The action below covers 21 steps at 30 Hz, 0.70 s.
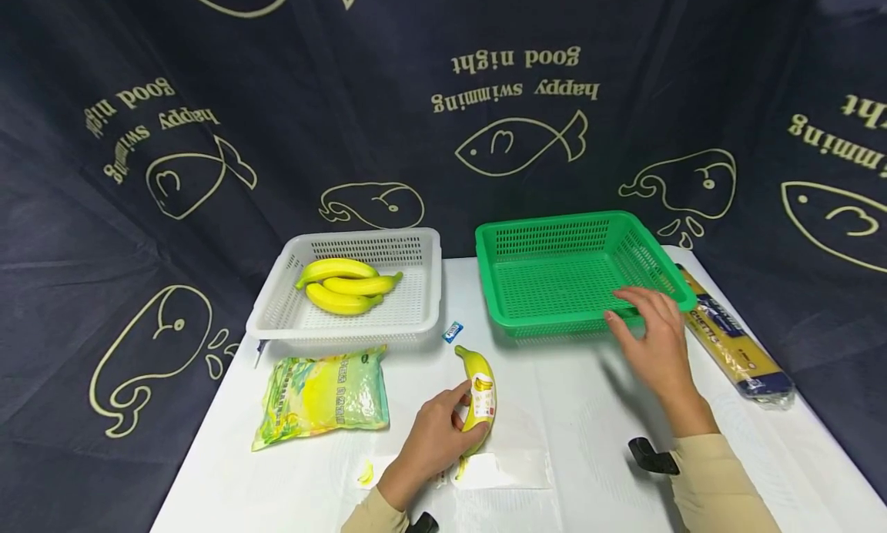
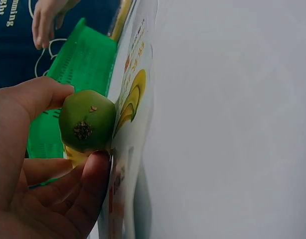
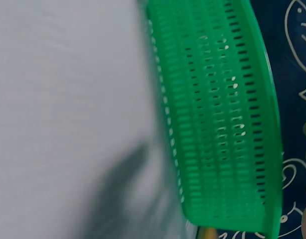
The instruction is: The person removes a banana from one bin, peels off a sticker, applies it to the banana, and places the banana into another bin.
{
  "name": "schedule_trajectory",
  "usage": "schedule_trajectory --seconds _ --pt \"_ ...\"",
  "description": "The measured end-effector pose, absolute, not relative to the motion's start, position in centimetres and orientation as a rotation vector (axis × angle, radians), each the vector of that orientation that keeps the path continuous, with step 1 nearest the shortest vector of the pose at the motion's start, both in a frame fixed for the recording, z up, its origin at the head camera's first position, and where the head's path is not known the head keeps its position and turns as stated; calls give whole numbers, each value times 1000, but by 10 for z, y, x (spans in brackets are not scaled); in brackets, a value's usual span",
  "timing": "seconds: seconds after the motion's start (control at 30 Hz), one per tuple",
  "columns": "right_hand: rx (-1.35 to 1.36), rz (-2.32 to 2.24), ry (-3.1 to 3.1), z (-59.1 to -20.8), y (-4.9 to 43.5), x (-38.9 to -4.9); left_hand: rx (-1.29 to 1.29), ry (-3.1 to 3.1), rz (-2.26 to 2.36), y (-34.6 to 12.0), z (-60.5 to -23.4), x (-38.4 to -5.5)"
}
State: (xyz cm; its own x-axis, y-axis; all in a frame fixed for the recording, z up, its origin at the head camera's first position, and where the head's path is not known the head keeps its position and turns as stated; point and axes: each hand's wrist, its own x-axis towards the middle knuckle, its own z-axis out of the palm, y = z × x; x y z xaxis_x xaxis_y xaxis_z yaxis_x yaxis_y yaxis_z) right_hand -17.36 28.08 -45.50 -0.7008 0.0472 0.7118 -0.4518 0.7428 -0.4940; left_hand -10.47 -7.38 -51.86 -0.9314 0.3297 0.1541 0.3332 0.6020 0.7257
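Holding labelled banana (image 1: 483, 417) in left hand (image 1: 436, 433), with thumb and fingers about its near half, over printed wrapper (image 1: 495, 473) at near middle of worktop (image 1: 589, 440); holding nothing in right hand (image 1: 654, 336), with thumb and fingers wide apart above near right part of green basket (image 1: 547, 325); best to grip lightly, and to lift straight up without dragging wrapper; mind yellow-green packet (image 1: 329, 394) to left, blue sachet (image 1: 453, 332) just beyond far tip; use wider gap to right; clear basket's near edge if crossing.
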Motion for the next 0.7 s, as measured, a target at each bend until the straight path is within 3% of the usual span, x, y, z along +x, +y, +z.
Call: schedule_trajectory --seconds 0.7 --pt "305 827 -2291 -483 287 -182 -537 -2827 -1353 -74 -519 -106"
